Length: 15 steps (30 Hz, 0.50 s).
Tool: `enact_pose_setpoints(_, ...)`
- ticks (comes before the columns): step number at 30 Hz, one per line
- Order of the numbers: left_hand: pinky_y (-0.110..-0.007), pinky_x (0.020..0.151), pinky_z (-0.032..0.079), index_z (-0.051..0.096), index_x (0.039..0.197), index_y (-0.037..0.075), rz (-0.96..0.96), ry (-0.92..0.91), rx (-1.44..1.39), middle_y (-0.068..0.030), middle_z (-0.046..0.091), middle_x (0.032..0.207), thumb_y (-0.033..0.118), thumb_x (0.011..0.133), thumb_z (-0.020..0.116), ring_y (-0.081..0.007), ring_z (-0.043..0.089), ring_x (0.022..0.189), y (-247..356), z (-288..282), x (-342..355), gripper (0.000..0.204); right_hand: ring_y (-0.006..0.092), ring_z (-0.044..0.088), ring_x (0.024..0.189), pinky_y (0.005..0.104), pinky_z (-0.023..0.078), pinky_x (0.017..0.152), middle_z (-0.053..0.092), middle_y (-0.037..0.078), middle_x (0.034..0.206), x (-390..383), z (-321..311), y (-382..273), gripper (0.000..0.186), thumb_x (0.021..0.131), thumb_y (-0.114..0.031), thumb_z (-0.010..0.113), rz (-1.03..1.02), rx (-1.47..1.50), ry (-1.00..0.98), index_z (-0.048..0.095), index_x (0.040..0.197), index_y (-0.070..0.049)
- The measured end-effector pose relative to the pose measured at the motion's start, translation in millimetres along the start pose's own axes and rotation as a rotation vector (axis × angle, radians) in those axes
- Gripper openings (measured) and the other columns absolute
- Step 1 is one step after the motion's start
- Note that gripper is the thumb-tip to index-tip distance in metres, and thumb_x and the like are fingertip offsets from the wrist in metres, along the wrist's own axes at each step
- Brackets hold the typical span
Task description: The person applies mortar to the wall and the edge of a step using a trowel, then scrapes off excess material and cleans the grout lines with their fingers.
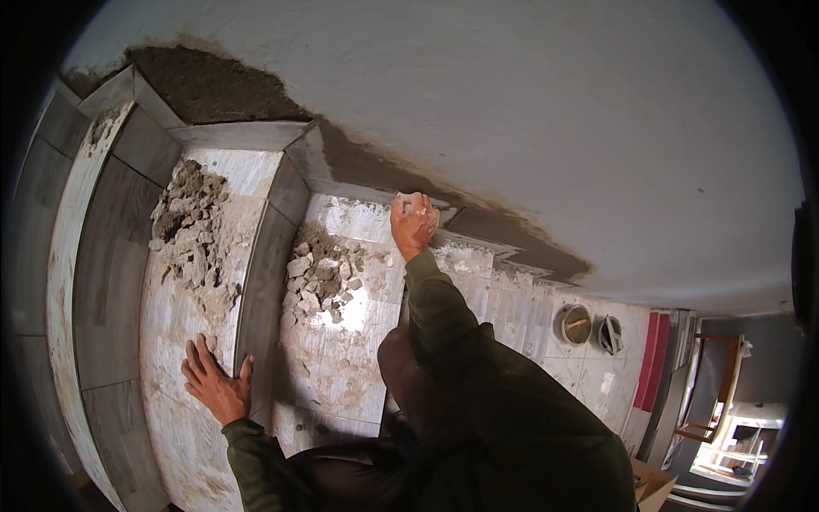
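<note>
Skirting tile (375, 189) sits along the foot of the wall (529, 111), bedded in grey mortar (213, 85), where the stairs (341, 358) climb. Mortar lumps (320, 273) lie on the tread, close by. Left hand (215, 382) is spread flat on the lower step as a prop. Right hand (414, 224) is closed on a small pale tool, pressing at the tile's edge.

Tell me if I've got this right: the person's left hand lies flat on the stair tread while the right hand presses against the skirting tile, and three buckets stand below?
Not quite: the head view shows two buckets, not three. The left hand does lie flat on the stair tread, and the right hand presses the skirting tile.
</note>
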<state>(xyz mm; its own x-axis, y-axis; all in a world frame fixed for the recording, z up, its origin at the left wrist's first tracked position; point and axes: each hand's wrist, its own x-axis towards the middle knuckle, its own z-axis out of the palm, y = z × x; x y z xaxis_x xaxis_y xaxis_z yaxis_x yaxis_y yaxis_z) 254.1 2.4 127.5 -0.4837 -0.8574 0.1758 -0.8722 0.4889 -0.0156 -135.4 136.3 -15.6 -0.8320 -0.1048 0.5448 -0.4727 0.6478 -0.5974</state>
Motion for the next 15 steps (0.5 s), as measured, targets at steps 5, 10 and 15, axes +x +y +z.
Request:
enact_pose_setpoints(5,-0.063,0.101,0.027,0.031,0.144,0.021,-0.009,-0.013,0.001,-0.0081,0.032,0.148,0.045,0.065,0.079,-0.0426,0.029,0.132,5,-3,0,0.096,0.0332,0.057,0.073,0.0437,0.04,0.067,0.06,0.011,0.079,1,1,6,0.017,0.081,-0.021,0.062,0.0,-0.016,0.018,0.055,0.076,-0.006)
enact_pose_setpoints(10,-0.063,0.101,0.027,0.031,0.144,0.021,-0.02,-0.019,0.019,-0.0078,0.032,0.148,0.045,0.065,0.079,-0.0421,0.029,0.132,4,-3,0,0.095,0.0331,0.057,0.073,0.0437,0.04,0.067,0.06,0.011,0.079,0,-5,5,0.017,0.08,-0.02,0.064,0.013,0.009,0.014,0.055,0.076,-0.006)
enact_pose_setpoints(15,-0.064,0.101,0.027,0.03,0.145,0.022,-0.011,-0.014,0.011,-0.0075,0.032,0.148,0.045,0.066,0.079,-0.0416,0.029,0.132,4,-2,0,0.095,0.0332,0.057,0.072,0.0442,0.04,0.067,0.06,0.011,0.078,1,-5,13,0.017,0.08,-0.02,0.065,0.003,0.002,0.035,0.055,0.076,-0.006)
